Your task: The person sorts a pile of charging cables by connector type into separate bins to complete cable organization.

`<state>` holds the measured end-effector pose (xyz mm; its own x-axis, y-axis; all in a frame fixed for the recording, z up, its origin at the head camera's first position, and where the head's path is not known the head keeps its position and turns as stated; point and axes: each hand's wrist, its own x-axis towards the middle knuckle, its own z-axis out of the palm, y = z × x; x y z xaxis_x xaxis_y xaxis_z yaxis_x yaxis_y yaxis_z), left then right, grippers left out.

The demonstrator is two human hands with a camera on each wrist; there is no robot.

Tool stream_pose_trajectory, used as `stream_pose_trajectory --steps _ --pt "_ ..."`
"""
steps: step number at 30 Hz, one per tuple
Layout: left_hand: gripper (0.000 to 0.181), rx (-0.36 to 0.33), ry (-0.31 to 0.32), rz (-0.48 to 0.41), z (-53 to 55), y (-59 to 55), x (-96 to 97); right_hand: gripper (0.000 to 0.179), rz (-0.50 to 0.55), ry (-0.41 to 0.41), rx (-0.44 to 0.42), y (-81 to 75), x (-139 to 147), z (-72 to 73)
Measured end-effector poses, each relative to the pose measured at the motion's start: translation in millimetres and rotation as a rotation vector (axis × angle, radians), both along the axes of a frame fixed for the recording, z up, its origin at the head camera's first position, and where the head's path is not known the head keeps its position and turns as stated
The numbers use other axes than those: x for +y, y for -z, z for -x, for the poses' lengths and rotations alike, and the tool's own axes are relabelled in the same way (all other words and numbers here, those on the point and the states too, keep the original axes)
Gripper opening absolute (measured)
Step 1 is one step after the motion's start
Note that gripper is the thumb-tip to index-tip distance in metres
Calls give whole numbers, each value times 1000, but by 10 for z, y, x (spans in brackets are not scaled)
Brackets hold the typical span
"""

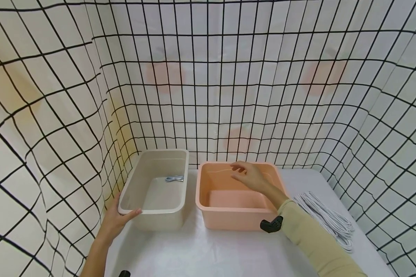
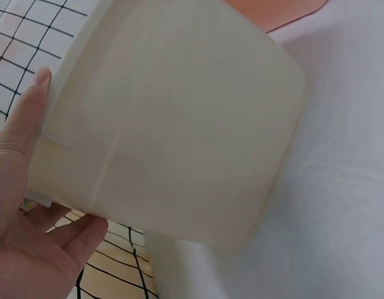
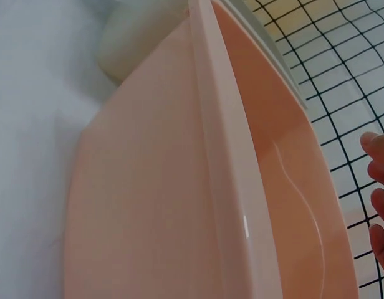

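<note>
On the left stands a cream plastic bin point(image 1: 161, 221), and my left hand point(image 1: 115, 220) grips its near left corner. The thumb lies along the rim, while the other fingers are at the outer side, as the left wrist view shows. Inside that bin rests a small bundled cable point(image 1: 174, 179), light grey-blue. My right hand point(image 1: 249, 176) hovers over the orange bin point(image 1: 235, 219), its fingers loosely bent with nothing in them. Only the fingertips point(image 3: 380, 205) of that hand show in the right wrist view, beyond the bin's rim. No objects show in the visible part of the orange bin.
A long coil of white cable point(image 1: 327, 219) lies on the white-covered table point(image 1: 211, 254), right of the orange bin. Black wire mesh point(image 1: 208, 104) fences the table at the back and both sides, close behind the bins. Small black devices point(image 1: 272, 224) sit at the wrists.
</note>
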<state>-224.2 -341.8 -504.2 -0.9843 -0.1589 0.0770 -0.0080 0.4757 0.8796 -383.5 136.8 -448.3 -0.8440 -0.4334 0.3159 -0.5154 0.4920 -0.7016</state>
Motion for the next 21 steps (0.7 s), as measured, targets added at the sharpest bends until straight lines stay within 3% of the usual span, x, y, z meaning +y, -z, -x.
stream_pose_trajectory --steps 10,21 --pt "107 7 -6 16 -6 16 -5 42 -28 13 4 -51 216 -72" --pt "109 5 -1 -11 0 24 -6 39 -61 64 111 -29 443 -96"
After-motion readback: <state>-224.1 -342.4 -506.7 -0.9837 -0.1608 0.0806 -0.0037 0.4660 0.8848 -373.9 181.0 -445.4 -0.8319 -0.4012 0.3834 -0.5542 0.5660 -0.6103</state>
